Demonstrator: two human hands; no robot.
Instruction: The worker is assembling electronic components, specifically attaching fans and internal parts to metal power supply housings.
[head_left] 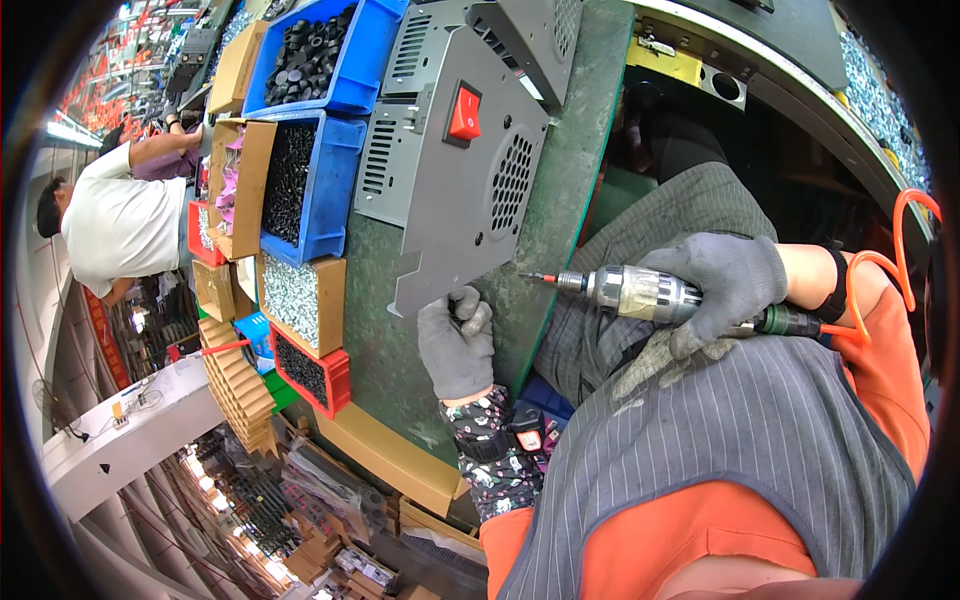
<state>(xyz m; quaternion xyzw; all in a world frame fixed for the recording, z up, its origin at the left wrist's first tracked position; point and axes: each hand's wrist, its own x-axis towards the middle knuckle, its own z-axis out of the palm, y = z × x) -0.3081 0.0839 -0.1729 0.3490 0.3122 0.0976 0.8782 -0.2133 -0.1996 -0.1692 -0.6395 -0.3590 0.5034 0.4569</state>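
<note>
My gloved left hand (458,345) is closed, its fingers curled against the lower edge of a grey metal panel (470,190). Anything pinched between those fingers is hidden. The panel carries a red rocker switch (465,113) and a round grille of holes, and stands tilted on the green bench top. In my gloved right hand (735,285) is an air screwdriver (640,292) with an orange hose (870,300). Its bit points left, apart from the panel, level with its lower edge. Behind the panel stand slotted grey metal housings (385,165).
Blue bins (335,190) of black parts line the bench's left side. Beside them are a cardboard box of silver screws (290,305) and a red bin of dark screws (312,375). Another person (125,215) stands beyond, at left. A yellow bracket (665,62) sits at upper right.
</note>
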